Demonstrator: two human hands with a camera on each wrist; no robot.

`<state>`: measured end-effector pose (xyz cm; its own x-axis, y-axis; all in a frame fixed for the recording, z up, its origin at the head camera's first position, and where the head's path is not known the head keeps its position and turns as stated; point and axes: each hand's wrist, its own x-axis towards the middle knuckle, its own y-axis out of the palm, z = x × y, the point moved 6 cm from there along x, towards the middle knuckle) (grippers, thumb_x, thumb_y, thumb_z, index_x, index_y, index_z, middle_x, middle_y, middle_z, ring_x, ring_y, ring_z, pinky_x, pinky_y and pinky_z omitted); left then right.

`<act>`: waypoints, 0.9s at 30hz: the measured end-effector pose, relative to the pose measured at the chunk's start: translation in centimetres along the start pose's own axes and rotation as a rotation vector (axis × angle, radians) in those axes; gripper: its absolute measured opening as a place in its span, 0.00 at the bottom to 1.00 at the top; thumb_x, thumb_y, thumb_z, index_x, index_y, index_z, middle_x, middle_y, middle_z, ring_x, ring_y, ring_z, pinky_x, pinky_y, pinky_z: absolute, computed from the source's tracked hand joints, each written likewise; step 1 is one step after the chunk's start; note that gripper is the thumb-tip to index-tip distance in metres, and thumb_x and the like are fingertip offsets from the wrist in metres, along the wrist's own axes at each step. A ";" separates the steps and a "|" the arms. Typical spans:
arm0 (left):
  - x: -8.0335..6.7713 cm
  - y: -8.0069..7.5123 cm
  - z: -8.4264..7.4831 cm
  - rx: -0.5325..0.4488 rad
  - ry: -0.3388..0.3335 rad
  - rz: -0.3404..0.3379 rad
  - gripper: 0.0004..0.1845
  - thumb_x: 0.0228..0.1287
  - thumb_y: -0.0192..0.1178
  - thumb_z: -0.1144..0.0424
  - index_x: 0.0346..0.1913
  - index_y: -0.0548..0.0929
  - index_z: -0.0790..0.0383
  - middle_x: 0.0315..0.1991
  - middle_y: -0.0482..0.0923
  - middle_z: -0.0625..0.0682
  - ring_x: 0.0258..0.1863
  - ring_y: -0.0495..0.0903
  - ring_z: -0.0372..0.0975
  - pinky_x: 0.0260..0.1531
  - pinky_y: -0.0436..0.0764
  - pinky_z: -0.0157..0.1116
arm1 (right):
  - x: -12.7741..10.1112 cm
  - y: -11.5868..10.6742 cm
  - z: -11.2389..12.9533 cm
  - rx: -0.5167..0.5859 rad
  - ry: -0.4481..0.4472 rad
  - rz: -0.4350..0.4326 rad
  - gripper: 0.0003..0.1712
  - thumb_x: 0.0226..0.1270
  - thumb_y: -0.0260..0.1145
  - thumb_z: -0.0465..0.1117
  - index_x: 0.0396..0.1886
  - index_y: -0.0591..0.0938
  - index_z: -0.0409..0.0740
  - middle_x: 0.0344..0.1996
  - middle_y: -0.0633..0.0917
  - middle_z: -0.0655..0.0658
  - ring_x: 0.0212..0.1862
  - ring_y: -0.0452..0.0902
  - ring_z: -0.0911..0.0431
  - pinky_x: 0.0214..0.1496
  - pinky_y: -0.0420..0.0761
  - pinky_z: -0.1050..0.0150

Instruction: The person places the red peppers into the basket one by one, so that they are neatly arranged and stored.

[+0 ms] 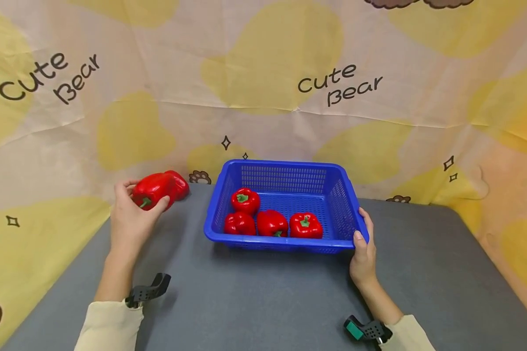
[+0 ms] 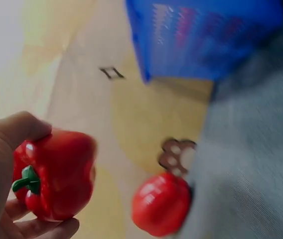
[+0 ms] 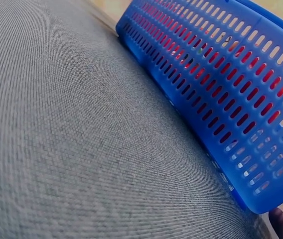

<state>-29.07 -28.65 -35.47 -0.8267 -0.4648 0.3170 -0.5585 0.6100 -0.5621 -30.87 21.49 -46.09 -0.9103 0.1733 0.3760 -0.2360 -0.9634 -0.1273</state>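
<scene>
My left hand (image 1: 133, 217) grips a red bell pepper (image 2: 64, 172) between thumb and fingers, its green stem facing back toward the wrist. Beyond it, a second red bell pepper (image 2: 161, 205) rests on the table near the cloth backdrop, partly covered in the head view. A blue plastic basket (image 1: 281, 243) stands to the right with several red bell peppers (image 1: 272, 223) inside, grouped along its left and near side. At the basket's near right corner, my right hand (image 1: 364, 253) holds the rim, thumb on top and fingers round the outer side.
The grey table (image 1: 263, 302) stretches in front of the basket and to both sides. A patterned cloth (image 1: 263, 73) hangs directly behind the table. Each wrist wears a black strap (image 1: 148, 291) with a mount.
</scene>
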 end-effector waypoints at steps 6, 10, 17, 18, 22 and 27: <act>-0.9 -0.4 -4.2 -0.072 0.133 -0.072 0.36 0.58 0.73 0.52 0.70 0.74 0.49 0.65 0.75 0.55 0.59 0.75 0.47 0.51 0.83 0.38 | -0.1 -0.3 -0.1 0.000 0.001 -0.012 0.34 0.73 0.41 0.48 0.80 0.59 0.59 0.76 0.66 0.44 0.68 0.66 0.58 0.64 0.67 0.74; -1.3 -0.3 -7.3 -0.119 0.215 -0.089 0.35 0.57 0.73 0.54 0.69 0.76 0.46 0.65 0.73 0.55 0.58 0.74 0.46 0.53 0.84 0.44 | 0.0 -0.3 -0.1 0.005 -0.001 -0.002 0.34 0.74 0.41 0.48 0.80 0.59 0.59 0.76 0.66 0.43 0.67 0.66 0.61 0.65 0.67 0.74; -2.3 0.4 -11.9 -0.189 0.331 -0.097 0.33 0.58 0.73 0.55 0.68 0.77 0.52 0.61 0.80 0.54 0.56 0.80 0.44 0.51 0.87 0.49 | 0.0 0.1 0.1 0.015 0.002 0.006 0.34 0.74 0.42 0.49 0.79 0.59 0.59 0.76 0.66 0.44 0.67 0.66 0.62 0.64 0.67 0.74; -2.4 0.7 -12.4 -0.196 0.342 -0.098 0.33 0.59 0.73 0.56 0.67 0.77 0.53 0.60 0.81 0.54 0.55 0.80 0.44 0.49 0.87 0.47 | 0.0 0.1 0.1 0.018 0.001 0.008 0.34 0.74 0.42 0.48 0.79 0.59 0.58 0.76 0.66 0.43 0.67 0.66 0.61 0.64 0.67 0.74; -2.8 2.2 -14.5 -0.233 0.376 -0.080 0.32 0.58 0.74 0.56 0.66 0.78 0.52 0.60 0.82 0.52 0.53 0.81 0.42 0.44 0.85 0.40 | -0.1 -0.1 0.2 0.007 -0.001 0.008 0.34 0.74 0.41 0.48 0.80 0.59 0.58 0.76 0.66 0.42 0.67 0.67 0.59 0.63 0.68 0.76; -3.6 4.3 -17.5 -0.268 0.463 -0.020 0.32 0.57 0.74 0.57 0.66 0.80 0.49 0.65 0.79 0.50 0.63 0.79 0.41 0.51 0.87 0.44 | -0.1 -0.1 0.3 -0.011 0.005 0.013 0.34 0.74 0.40 0.48 0.80 0.58 0.60 0.76 0.66 0.44 0.68 0.67 0.58 0.63 0.68 0.76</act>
<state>-29.70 -13.13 -25.71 -0.7256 -0.1830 0.6634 -0.5218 0.7747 -0.3571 -30.63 21.56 -45.87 -0.9150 0.1620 0.3695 -0.2281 -0.9632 -0.1424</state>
